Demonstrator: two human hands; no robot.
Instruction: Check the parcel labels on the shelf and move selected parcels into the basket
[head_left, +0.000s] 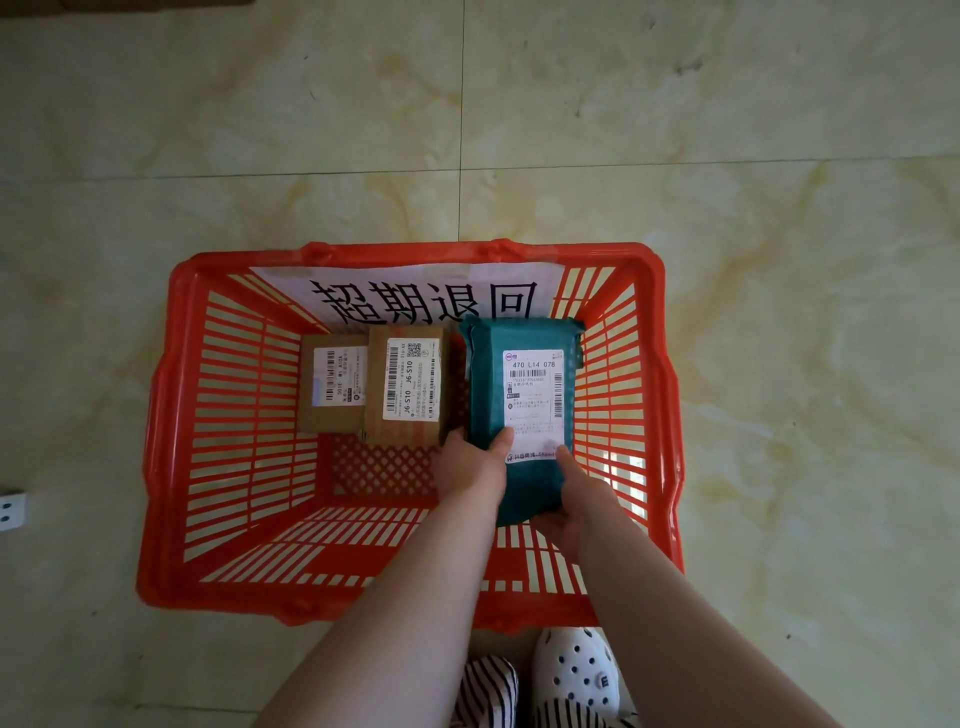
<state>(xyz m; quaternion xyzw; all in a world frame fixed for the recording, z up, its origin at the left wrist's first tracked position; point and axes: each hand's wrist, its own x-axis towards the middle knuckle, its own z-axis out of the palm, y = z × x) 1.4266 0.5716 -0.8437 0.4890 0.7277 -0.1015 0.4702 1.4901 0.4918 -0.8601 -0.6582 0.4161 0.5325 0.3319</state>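
A red slatted basket (228, 415) stands on the floor below me, with a white sheet of large black characters on its far wall. Both hands hold a teal-wrapped parcel (488, 384) with a white label, inside the basket at its right side. My left hand (470, 470) grips the parcel's near left edge, thumb on the label. My right hand (579, 506) holds its near right corner from below. Two brown cardboard boxes with labels lie on the basket floor: a small one (330, 384) at the left and a taller one (408, 384) beside the teal parcel.
The basket sits on pale marbled floor tiles (753, 260). A white perforated clog (574, 667) and striped trouser legs (488, 686) show just below the basket's near rim. A white socket strip (10, 512) lies at the left edge. The shelf is out of view.
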